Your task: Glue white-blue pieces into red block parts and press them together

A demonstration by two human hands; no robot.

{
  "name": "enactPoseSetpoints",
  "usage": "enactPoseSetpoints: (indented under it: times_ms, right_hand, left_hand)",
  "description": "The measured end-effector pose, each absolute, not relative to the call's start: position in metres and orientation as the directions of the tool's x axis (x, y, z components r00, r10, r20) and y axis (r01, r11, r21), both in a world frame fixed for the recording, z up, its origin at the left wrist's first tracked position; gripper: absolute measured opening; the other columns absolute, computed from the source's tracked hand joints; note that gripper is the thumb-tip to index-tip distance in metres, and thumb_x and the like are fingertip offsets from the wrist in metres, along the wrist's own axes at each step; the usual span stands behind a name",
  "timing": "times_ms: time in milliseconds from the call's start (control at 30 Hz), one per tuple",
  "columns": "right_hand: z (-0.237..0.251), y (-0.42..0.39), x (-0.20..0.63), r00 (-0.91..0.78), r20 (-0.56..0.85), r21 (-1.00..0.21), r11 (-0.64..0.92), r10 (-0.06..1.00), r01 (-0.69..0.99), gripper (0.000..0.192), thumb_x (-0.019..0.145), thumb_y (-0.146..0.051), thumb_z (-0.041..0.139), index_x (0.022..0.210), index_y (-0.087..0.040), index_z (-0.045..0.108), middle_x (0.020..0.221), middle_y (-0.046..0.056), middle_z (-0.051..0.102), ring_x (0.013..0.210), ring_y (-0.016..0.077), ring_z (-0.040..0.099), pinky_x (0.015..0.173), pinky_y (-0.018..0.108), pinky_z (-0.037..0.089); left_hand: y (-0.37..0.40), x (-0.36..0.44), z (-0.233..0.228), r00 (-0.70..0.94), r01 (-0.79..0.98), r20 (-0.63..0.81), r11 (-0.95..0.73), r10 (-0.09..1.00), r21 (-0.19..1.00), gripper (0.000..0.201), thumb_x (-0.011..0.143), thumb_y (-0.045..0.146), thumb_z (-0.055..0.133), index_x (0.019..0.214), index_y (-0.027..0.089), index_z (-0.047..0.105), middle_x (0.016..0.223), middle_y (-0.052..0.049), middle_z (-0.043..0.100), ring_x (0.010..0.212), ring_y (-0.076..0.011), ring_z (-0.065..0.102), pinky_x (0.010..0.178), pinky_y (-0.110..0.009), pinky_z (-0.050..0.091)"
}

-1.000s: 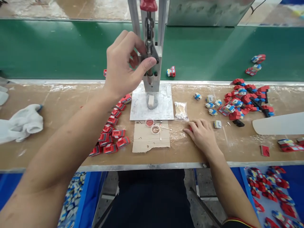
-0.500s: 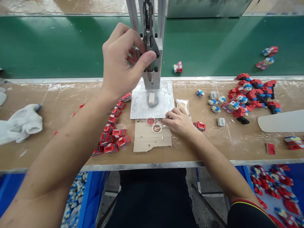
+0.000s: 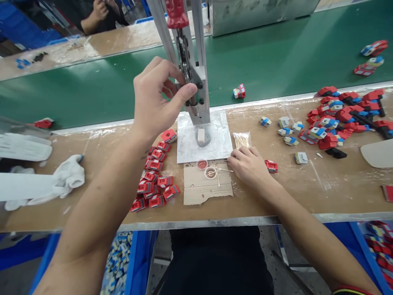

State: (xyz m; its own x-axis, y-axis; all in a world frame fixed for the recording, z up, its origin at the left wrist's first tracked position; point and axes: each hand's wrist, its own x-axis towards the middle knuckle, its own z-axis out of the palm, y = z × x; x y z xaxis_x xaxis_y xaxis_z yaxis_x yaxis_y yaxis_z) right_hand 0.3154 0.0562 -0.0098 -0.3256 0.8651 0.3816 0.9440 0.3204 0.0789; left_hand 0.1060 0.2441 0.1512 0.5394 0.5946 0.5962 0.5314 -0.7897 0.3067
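Note:
My left hand [image 3: 156, 98] is closed on the linkage of an upright toggle clamp [image 3: 184, 57], its thumb in front and its fingers at the side. The clamp has a red handle [image 3: 177, 14]. Below its metal tip, a small pale block [image 3: 201, 135] sits on a grey mount on a metal base plate [image 3: 187, 151]. My right hand [image 3: 247, 164] rests on the table by the plate's front right corner, fingers loosely bent and slightly apart; its fingertips are partly hidden. Near it are a bag of cotton swabs [image 3: 241, 139] and two small cups [image 3: 210, 172] on cardboard [image 3: 196, 192].
Red toy car parts [image 3: 156, 200] lie left of the cardboard. Red and blue toy pieces [image 3: 334, 119] are heaped at right. A green conveyor belt [image 3: 260, 53] runs behind the clamp. White gloves [image 3: 69, 172] lie at left. Another person's hands [image 3: 101, 10] show across the belt.
The view has tilted and shifted, bringing the red clamp handle and another person's hands into sight. My hands keep nearly the same places at the clamp and beside the plate.

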Motion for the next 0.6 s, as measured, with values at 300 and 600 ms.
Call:
enactPoseSetpoints:
  times_ms: [300,600]
  right_hand:
    - [-0.007,0.038,0.32,-0.181,0.262,-0.046,0.2,0.948,0.979,0.026,0.095,-0.005,0.054,0.084,-0.02,0.071,0.079,0.009,0.074,0.081,0.0246,0.055,0.075,0.037,0.027]
    - [0.041,0.12,0.291,0.19,0.238,-0.945,0.182,0.953,0.271,0.014,0.097,-0.02,0.058,0.103,-0.02,0.07,0.097,0.005,0.072,0.085,0.0187,0.065,0.078,0.035,0.049]
  left_hand:
    - [0.236,0.109,0.157,0.518,0.672,0.501,-0.692,0.693,0.264,0.079,0.095,0.086,0.028,0.097,0.018,0.067,0.101,0.005,0.066,0.088,-0.0077,0.078,0.081,-0.028,0.058]
    - [0.244,0.106,0.154,0.536,0.626,0.571,-0.746,0.622,0.226,0.073,0.097,0.086,0.034,0.09,0.019,0.062,0.096,0.003,0.063,0.086,-0.0114,0.078,0.078,-0.03,0.058]
